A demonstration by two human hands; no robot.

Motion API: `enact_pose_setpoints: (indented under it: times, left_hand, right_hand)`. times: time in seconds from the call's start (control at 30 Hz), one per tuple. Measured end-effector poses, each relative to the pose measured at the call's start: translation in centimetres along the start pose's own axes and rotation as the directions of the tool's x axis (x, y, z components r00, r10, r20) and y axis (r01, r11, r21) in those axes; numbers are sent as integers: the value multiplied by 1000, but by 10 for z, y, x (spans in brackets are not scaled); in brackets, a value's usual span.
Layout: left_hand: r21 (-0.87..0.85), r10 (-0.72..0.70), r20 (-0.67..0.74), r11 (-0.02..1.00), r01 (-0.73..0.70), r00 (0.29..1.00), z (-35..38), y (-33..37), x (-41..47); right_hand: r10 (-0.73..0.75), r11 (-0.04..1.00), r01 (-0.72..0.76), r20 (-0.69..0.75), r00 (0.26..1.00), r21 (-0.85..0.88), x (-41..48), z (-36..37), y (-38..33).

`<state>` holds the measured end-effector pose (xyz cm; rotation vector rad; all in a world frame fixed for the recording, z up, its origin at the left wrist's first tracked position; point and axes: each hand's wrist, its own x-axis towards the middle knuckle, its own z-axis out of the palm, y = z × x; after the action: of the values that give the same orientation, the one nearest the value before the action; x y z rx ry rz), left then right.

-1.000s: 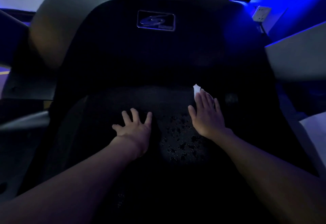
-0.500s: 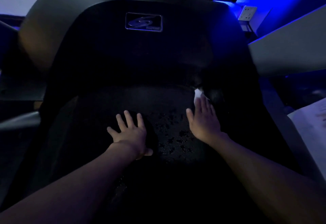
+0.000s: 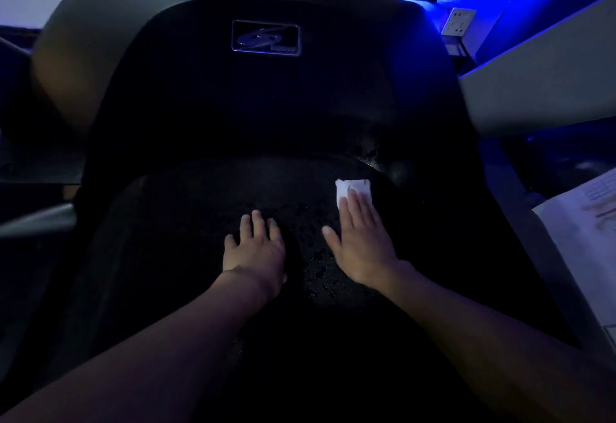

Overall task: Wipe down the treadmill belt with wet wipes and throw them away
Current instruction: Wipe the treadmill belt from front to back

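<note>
Though dim and washed in blue, clear enough to read. Pressing a white wet wipe [image 3: 358,189] flat against the treadmill belt [image 3: 200,222] with the right hand [image 3: 363,249]; fingers [image 3: 359,209] straight and held close together, tips on the near half of the wipe, thumb out to the left. No pinch, no curl: flat pressure only. Far half of the wipe poking out beyond the fingertips, toward the motor cover [image 3: 266,105], at the belt's far right end, just short of the seam with the cover. Long axis of the folded wipe seemingly across the belt, left to right; the hand's own axis along the belt. Left hand [image 3: 256,251] just beside, flat on bare belt, fingers [image 3: 256,222] slightly spread, holding nothing, probably bracing. Right hand plainly the working one, being on the wipe. Next stroke, most likely: a drag back toward the body or a sweep left across the belt, with weight kept over the wipe so as not to let it roll up.

Belt black, matte, finely grained; beads of wet [image 3: 320,269] glinting between the two hands. Wipe thin, soft, limp, folded to a small rectangle with a creased far edge. Cover smooth, dark, curved, with a glossy badge [image 3: 265,37]. To the right, a white wall socket [image 3: 458,22] and a pale printed sheet [image 3: 586,222]. No bin in sight.
</note>
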<state>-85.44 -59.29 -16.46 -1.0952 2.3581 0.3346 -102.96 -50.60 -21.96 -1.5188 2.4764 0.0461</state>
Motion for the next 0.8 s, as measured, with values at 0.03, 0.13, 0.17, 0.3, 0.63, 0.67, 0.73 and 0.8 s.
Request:
enact_pose_setpoints:
  times: [0.03,0.13,0.17,0.3,0.63,0.67,0.73,0.8]
  left_hand:
    - [-1,-11,-4,1000,11,1000,2,-1,-1]
    - [9,-64,-15,998,64,998,6,-1,-4]
    - [-3,-75,-11,997,75,997,7,0,-5]
    - [-149,-56,6,987,56,998,4,-6,-3]
    - [-246,-174,15,954,172,985,15,-51,-22]
    - [-236,-176,4,956,172,984,15,-56,-23]
    - [-202,-171,-32,966,161,985,12,-72,-25]
    - [-191,-176,-58,968,163,983,13,-89,-27]
  right_hand:
    - [-57,998,57,2,998,-6,-1,0,7]
    - [158,986,-155,-35,987,61,6,-8,19]
    - [248,965,-243,-33,968,101,8,-10,11]
    - [-61,993,59,16,998,102,-2,-7,-47]
    - [-56,995,53,38,998,83,6,-2,-70]
    - [-184,982,181,49,982,60,0,-1,-75]
    - [-273,961,271,46,961,54,3,-2,-67]
    - [-84,994,83,12,996,75,15,-6,-56]
